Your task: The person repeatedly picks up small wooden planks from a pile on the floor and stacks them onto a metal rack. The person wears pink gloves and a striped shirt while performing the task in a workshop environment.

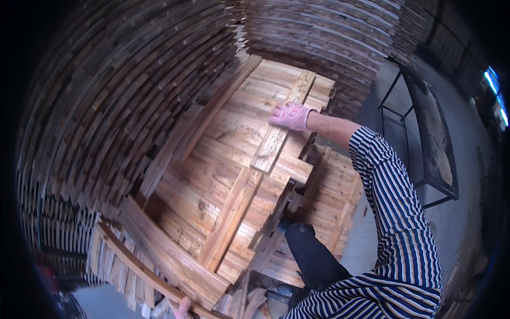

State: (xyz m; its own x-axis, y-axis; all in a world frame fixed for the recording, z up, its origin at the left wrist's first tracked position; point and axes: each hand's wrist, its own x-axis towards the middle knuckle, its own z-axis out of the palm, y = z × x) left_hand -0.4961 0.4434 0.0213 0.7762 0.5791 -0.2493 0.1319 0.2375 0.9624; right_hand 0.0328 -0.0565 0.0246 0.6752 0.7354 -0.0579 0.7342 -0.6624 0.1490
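My right hand (289,116), in a pink-and-white knit glove, is closed over a short pale plank (270,149). That plank lies on a broad layer of light wooden boards (212,154). In line with it, a second plank (229,220) runs down toward the near side. At the lower edge, only part of my left hand (182,307) shows, in a pink glove. Its fingers are around a long narrow wooden strip (138,271), which slants up to the left. A thick timber (170,252) lies along the near-left side of the boards.
Tall stacks of wooden strips rise at the left (106,106) and at the back (319,32). A lower wooden stack (332,196) stands beside my leg (313,255). At the right is a black metal-framed bench (430,127). Loose offcuts (122,279) lie at the lower left.
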